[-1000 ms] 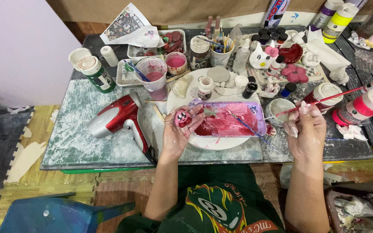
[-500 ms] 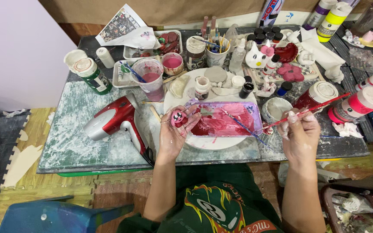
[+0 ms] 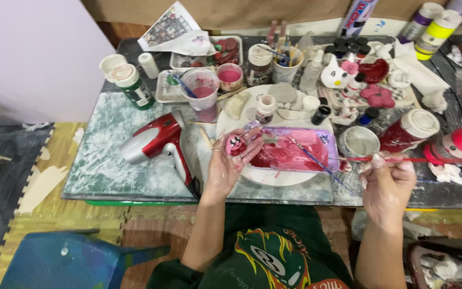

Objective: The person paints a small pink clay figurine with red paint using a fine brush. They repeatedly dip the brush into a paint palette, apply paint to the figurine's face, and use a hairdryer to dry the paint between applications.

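A small pink painted figurine (image 3: 236, 144) is cradled in the curled fingers of the left hand (image 3: 230, 163), left of the paint-smeared tray (image 3: 295, 150), while a red-handled brush (image 3: 386, 159), held horizontally, is pinched by the right hand (image 3: 389, 179)

Single head view, steep downward, close over cluttered table (image 3: 108, 171).

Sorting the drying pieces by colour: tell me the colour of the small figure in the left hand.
Pink with dark spots, small figure in left hand; head view.
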